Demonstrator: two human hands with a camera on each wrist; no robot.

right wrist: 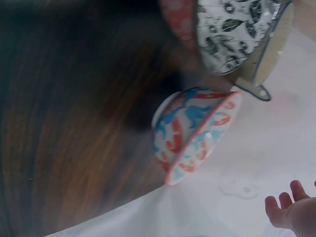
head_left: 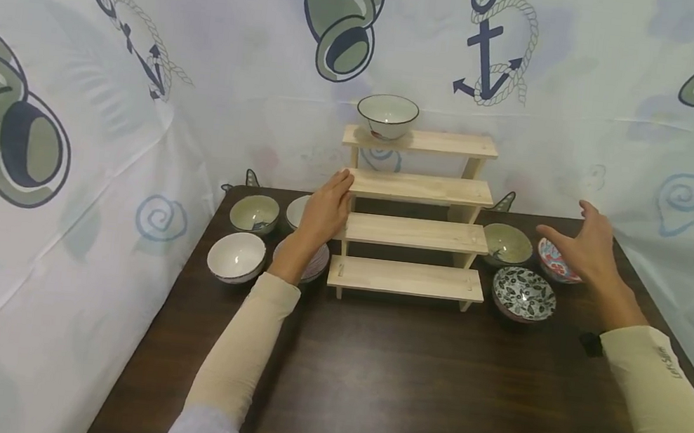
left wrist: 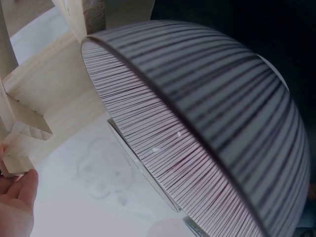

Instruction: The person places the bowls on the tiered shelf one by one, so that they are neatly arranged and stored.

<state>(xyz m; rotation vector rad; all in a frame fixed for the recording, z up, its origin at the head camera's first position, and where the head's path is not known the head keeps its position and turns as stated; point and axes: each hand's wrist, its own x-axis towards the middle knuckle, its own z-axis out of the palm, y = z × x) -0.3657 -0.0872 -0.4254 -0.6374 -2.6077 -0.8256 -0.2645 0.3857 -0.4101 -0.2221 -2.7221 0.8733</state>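
A stepped wooden display stand (head_left: 415, 233) with several shelves stands at the back of the table. My left hand (head_left: 326, 209) holds the left end of its second shelf from the top; in the left wrist view the fingers (left wrist: 28, 190) lie around the board's end. Under that arm is a purple-striped bowl (left wrist: 237, 103), partly hidden in the head view. My right hand (head_left: 591, 248) is held over a red-and-blue patterned bowl (head_left: 555, 261), thumb and fingers spread, holding nothing. In the right wrist view this bowl (right wrist: 197, 131) sits apart from the hand.
One white dark-rimmed bowl (head_left: 388, 116) sits on the top shelf. Left of the stand are a green bowl (head_left: 255, 214), a white bowl (head_left: 237, 257) and another partly hidden. A leaf-patterned bowl (head_left: 524, 294) and an olive bowl (head_left: 507, 245) are on the right. Printed cloth (head_left: 236, 120) hangs behind.
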